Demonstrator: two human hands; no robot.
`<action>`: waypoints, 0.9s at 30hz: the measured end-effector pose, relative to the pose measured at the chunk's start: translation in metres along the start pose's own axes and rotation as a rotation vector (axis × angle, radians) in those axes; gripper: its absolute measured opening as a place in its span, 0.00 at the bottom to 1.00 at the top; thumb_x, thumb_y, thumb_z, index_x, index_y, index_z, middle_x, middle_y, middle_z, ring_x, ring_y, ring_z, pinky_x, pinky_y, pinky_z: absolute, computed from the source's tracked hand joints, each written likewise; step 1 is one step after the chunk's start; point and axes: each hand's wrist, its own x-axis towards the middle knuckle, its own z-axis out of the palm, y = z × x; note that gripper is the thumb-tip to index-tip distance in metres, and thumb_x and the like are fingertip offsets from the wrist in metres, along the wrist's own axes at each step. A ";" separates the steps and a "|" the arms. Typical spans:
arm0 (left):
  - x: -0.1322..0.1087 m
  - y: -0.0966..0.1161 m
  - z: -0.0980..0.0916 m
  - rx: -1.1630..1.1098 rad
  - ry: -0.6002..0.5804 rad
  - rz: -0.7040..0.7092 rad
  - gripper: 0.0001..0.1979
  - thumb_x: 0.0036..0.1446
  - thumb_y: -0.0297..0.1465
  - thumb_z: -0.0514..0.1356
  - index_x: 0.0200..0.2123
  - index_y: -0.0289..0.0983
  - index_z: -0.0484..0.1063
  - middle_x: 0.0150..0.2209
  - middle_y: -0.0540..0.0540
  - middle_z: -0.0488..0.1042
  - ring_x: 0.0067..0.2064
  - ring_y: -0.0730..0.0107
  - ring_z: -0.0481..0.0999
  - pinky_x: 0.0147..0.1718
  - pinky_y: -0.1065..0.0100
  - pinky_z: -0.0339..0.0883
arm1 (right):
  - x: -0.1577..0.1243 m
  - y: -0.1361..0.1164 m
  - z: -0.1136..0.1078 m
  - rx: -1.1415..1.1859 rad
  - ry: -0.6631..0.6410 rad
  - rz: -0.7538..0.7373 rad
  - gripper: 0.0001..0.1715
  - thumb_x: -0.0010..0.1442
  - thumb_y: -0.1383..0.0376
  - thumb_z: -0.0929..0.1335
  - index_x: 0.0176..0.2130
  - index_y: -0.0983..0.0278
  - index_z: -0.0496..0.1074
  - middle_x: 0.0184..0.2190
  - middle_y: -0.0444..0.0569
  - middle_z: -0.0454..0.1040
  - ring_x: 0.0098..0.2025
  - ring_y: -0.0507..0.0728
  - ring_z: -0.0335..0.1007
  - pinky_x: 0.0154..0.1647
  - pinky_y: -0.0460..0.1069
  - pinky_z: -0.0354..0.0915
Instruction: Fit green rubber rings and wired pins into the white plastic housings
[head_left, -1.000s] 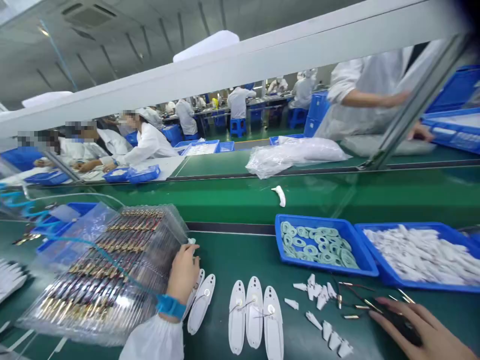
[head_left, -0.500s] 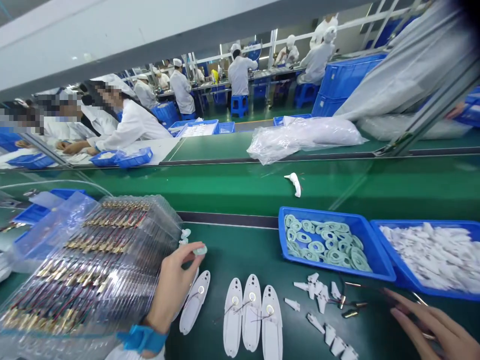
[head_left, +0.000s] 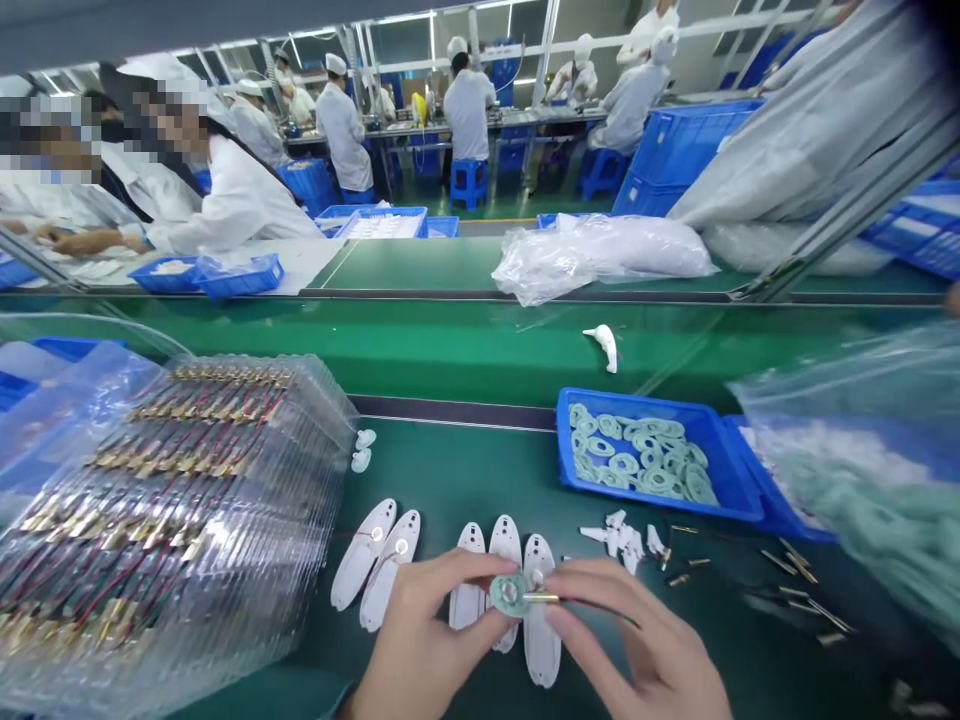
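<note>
Green tabletop (head_left: pixel 450 470) on a busy line: left hand (head_left: pixel 427 645) pinches a green ring (head_left: pixel 510 593), right hand (head_left: pixel 645 655) pinches a brass pin (head_left: pixel 541 598) lying sideways, tip touching the ring's right side, both just above the white shells (head_left: pixel 542 655)

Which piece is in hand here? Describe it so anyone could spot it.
On the green bench, in front of the blue tray of rings, the left hand and right hand meet over white shells. Between their fingertips is one pale green ring, alone in being held up, a brass-coloured pin against it.
</note>
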 end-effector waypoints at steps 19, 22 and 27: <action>0.001 -0.003 0.022 -0.409 -0.164 -0.268 0.22 0.55 0.26 0.69 0.54 0.39 0.73 0.44 0.42 0.85 0.45 0.57 0.85 0.46 0.61 0.80 | -0.018 0.023 -0.004 -0.248 -0.145 0.050 0.17 0.65 0.62 0.71 0.53 0.48 0.74 0.46 0.44 0.80 0.40 0.55 0.82 0.38 0.42 0.77; 0.003 0.000 0.025 -0.339 -0.229 -0.252 0.26 0.56 0.27 0.67 0.58 0.39 0.71 0.45 0.42 0.84 0.46 0.59 0.85 0.48 0.61 0.79 | -0.025 0.031 -0.011 -0.170 -0.126 0.110 0.14 0.65 0.62 0.71 0.50 0.51 0.77 0.47 0.48 0.78 0.43 0.57 0.81 0.42 0.44 0.78; 0.015 0.011 0.016 0.187 -0.364 -0.114 0.31 0.59 0.28 0.65 0.64 0.49 0.65 0.55 0.48 0.79 0.59 0.59 0.74 0.60 0.57 0.67 | -0.038 0.042 -0.023 -0.011 0.069 0.223 0.06 0.62 0.60 0.73 0.40 0.56 0.82 0.44 0.51 0.76 0.46 0.60 0.79 0.46 0.45 0.76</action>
